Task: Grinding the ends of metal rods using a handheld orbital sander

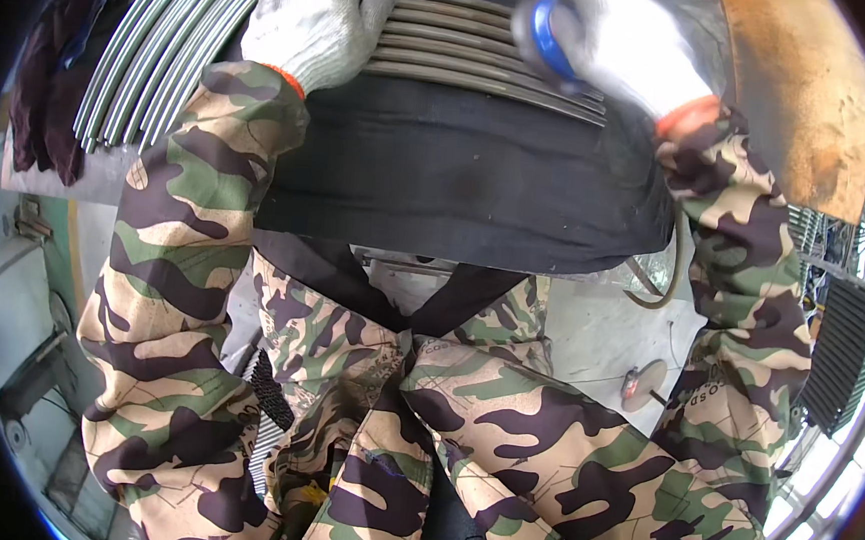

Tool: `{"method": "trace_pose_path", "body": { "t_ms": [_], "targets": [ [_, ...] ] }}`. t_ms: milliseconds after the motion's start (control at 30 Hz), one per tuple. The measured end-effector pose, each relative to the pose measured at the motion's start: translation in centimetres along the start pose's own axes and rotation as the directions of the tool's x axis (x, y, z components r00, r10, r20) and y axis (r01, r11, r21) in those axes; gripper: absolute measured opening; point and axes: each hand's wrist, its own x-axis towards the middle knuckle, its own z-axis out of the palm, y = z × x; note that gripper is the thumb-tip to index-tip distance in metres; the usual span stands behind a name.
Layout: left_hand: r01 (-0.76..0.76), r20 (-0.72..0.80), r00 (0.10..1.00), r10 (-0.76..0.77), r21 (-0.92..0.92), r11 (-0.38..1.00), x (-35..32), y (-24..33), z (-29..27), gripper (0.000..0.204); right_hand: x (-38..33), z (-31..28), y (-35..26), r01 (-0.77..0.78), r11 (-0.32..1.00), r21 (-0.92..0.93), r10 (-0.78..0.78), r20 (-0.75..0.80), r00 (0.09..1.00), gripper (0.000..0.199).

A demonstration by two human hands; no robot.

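My left hand, in a white knit glove with an orange cuff, lies flat with fingers stretched out over the left part of several slim metal rods. The rods run side by side across a black cloth. At their right part, my right hand, gloved the same way, closes on a round blue-rimmed object. Motion smears that object, and the glove hides much of it, so its kind is unclear. It is over the rods; whether it touches them I cannot tell.
A bundle of shiny metal rods lies left of my left hand. Dark cloth hangs at the far left. A brown-stained board stands at the right. A hose loops below the bench edge, near a small disc.
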Motion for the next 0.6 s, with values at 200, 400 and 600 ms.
{"method": "trace_pose_path", "body": {
  "t_ms": [200,400,600],
  "targets": [
    [0.016,0.011,1.000,-0.015,-0.036,0.999,0.1,1.6,-1.0,0.055,-4.5,0.6,-0.9,0.170,0.984,0.050,-0.167,-0.051,0.985,0.015],
    [-0.020,-0.018,1.000,0.020,0.005,1.000,0.5,-0.1,0.2,0.055,-1.8,1.0,-0.3,0.084,0.996,-0.012,-0.084,0.009,0.996,0.016],
    [-0.019,-0.056,0.998,0.018,-0.011,1.000,0.4,-0.2,0.7,0.053,1.3,-0.1,-3.1,0.071,0.997,0.027,-0.072,0.026,0.997,0.018]
  ]
}}
